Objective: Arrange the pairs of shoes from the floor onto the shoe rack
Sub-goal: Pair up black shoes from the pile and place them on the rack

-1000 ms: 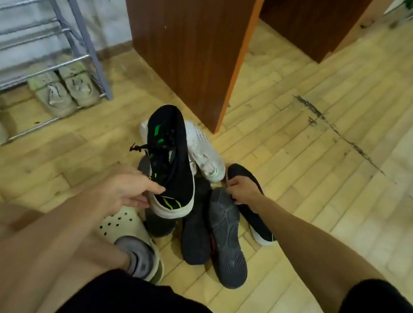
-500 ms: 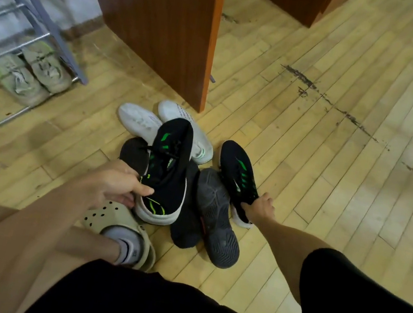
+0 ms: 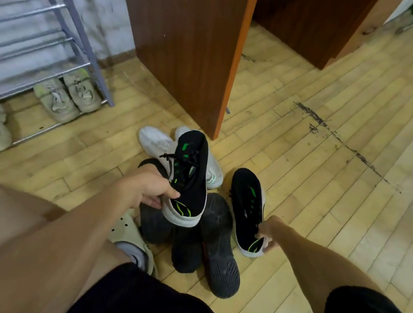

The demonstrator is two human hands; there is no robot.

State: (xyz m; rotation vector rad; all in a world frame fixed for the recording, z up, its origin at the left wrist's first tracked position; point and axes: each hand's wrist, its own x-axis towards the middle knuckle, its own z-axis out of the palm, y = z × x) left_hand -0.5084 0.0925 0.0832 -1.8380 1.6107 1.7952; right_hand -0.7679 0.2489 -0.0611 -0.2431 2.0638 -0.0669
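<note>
Black knit green-marked sneaker (image 3: 190, 181) gripped in your left hand (image 3: 144, 192) | right hand (image 3: 267, 237) pinches matching sneaker (image 3: 247, 207) by heel, toe away | grey metal shoe rack (image 3: 77, 33) forward-left, nearer left hand

Pale wooden plank floor (image 3: 306, 173), scuffed. On it:
- white sneakers (image 3: 153, 142), beyond left-hand fingers (image 3: 166, 193)
- dark grey shoes (image 3: 220, 265), soles up, between both hands' fingers
- black-and-green knit sneaker (image 3: 246, 206), heel at right-hand fingers (image 3: 266, 227)
- grey metal shoe rack (image 3: 79, 28), far left

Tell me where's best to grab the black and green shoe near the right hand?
Grab the black-and-green shoe at its heel rim, coming from the near side. It sits upright, toe pointing away, so the heel and opening face the person. The right hand pinches there; the left hand holds its mate.
</note>
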